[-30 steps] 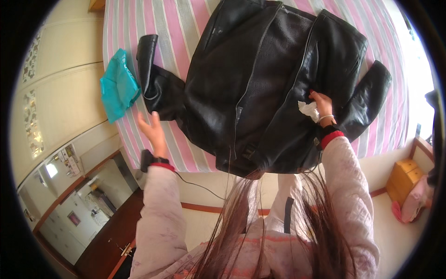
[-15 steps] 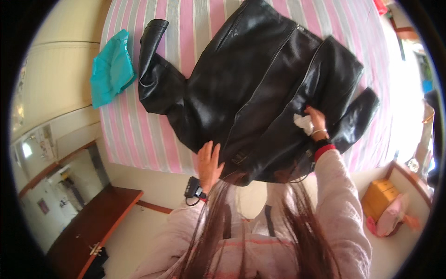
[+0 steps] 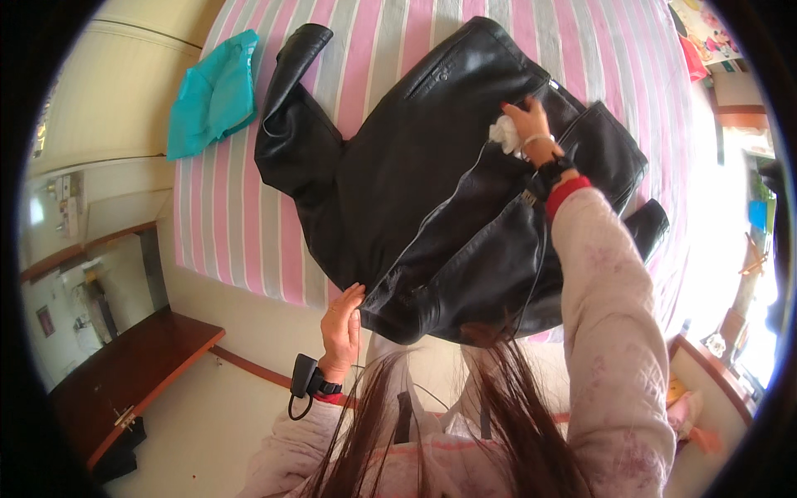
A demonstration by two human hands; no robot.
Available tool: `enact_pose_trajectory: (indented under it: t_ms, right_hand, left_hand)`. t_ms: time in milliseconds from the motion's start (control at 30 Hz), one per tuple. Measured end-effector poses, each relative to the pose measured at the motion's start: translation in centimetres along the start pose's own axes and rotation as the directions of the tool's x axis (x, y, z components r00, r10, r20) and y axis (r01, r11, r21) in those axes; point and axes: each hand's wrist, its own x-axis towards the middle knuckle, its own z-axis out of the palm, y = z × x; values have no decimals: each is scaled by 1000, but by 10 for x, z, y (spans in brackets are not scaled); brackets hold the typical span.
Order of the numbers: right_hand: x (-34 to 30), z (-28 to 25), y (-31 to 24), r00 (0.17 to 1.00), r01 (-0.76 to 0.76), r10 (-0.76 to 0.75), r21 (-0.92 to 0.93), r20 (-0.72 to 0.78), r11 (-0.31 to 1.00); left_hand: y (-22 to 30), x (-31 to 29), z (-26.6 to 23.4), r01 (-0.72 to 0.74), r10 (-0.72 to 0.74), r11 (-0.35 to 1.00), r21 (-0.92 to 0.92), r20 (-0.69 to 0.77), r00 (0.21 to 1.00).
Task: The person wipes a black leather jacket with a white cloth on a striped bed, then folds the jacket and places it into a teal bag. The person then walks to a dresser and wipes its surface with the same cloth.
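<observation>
Hands, two: a left hand point(image 3: 339, 332) and a right hand point(image 3: 533, 124). White wads, one: the wad point(image 3: 503, 134) in the right fingers. Jackets, one: the black jacket point(image 3: 407, 158), under the right fingers and meeting the left fingertips. Its sleeves, two: a bent sleeve point(image 3: 290, 137) beyond the left fingers, another to the lower right of the right fingers. Beds, one: the striped bed point(image 3: 237, 228), its near left part beyond the left fingers. Teal bags, one: the bag point(image 3: 214, 95), farther off and left of the left fingers. Black wristbands, two: a left band point(image 3: 305, 375) and a right band point(image 3: 554, 170), each behind its hand's fingers. Red cuffs, two: a left cuff point(image 3: 330, 398) and a right cuff point(image 3: 569, 195), behind those. Pale bracelets, one: the bracelet point(image 3: 538, 139), just behind the right fingers.
</observation>
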Motion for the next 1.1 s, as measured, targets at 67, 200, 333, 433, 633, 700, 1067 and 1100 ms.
enact_pose_trajectory:
  t_ms: [67, 200, 333, 433, 633, 700, 1067, 1100]
  right_hand:
    - [24, -21, 2, 940, 327, -341, -231, -21, 916]
    - [51, -110, 34, 961, 276, -273, -57, 45, 960]
    - [27, -96, 64, 884, -431, 357, 232, 302, 872]
    - [9, -29, 45, 891, -337, 266, 143, 369, 931]
    - [22, -42, 0, 965, 256, -246, -106, 94, 961]
    - [31, -72, 16, 959, 278, -277, -5, 52, 961]
    - [-81, -39, -9, 839, 545, -545, 18, 8, 839]
    - [-113, -15, -16, 703, 711, -678, -214, 216, 670]
  left_hand:
    - [2, 0, 4, -114, 113, 993, 21, 55, 992]
    - [-7, -1, 16, -159, 148, 986, 52, 180, 973]
    - [-19, -6, 26, -139, 124, 987, 80, 177, 976]
    - [-19, -11, 26, -139, 131, 988, 66, 120, 984]
    - [-9, -11, 29, -184, 178, 983, 28, 142, 974]
    - [-6, -6, 37, -205, 190, 978, 47, 219, 957]
    - [-10, 97, 116, -71, -17, 889, 453, 187, 982]
    - [-18, 97, 126, -95, 11, 886, 454, 183, 983]
